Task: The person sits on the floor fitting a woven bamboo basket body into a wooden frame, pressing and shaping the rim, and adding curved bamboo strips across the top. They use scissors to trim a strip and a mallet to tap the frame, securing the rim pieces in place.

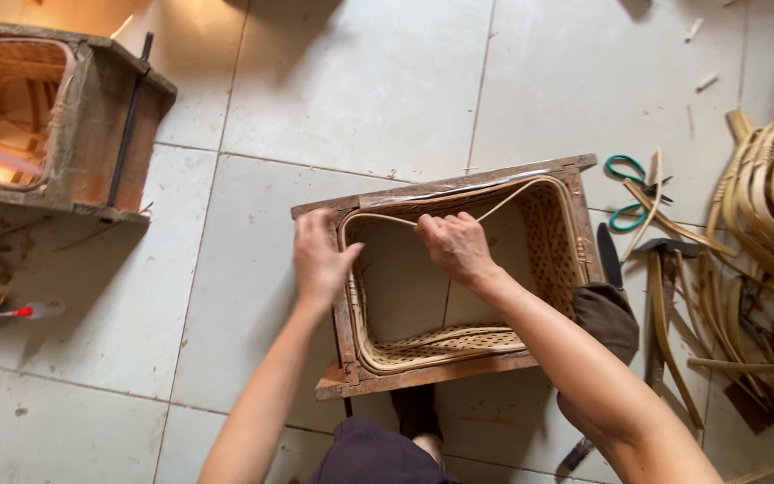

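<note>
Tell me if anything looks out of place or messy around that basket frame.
Mostly the floor: small cane offcuts lie scattered on the tiles at upper right. By the wooden frame, the green-handled scissors and a hammer lie among loose cane strips. Both hands, left hand and right hand, grip the rim strip.

Single head cam, looking almost straight down at the tiled floor, sitting close above the wooden frame at centre; second frame showing at 10 o'clock.
</note>
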A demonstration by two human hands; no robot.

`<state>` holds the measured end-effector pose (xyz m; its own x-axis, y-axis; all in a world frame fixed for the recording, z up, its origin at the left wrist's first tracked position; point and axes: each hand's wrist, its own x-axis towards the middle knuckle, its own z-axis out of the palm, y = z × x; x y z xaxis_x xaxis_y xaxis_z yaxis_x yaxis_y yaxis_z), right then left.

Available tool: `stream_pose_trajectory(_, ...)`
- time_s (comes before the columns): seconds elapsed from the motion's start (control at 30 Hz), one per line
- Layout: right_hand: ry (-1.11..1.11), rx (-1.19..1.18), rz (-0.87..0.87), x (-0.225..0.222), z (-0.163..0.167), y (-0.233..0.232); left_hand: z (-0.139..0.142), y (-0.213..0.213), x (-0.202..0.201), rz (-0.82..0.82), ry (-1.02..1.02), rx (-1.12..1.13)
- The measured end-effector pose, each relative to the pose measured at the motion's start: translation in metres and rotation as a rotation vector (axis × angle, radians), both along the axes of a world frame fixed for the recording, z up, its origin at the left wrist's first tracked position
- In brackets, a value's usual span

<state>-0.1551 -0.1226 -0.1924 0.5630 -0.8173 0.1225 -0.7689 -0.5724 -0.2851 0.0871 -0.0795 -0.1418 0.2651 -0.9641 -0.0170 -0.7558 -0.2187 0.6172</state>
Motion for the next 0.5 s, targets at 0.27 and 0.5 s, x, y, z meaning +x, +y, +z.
stream_pose_trajectory(0.27, 0.499, -0.359, 0.461, -0.106, 0.148, -0.018, 0.004, -0.068, -0.139, -0.571, -0.379, -0.158)
stream_pose_trajectory(0.5, 0.749, 0.100, 0.197, -0.123, 0.189, 0.130, -0.018, -0.070, -0.142, -0.556, -0.585, -0.214)
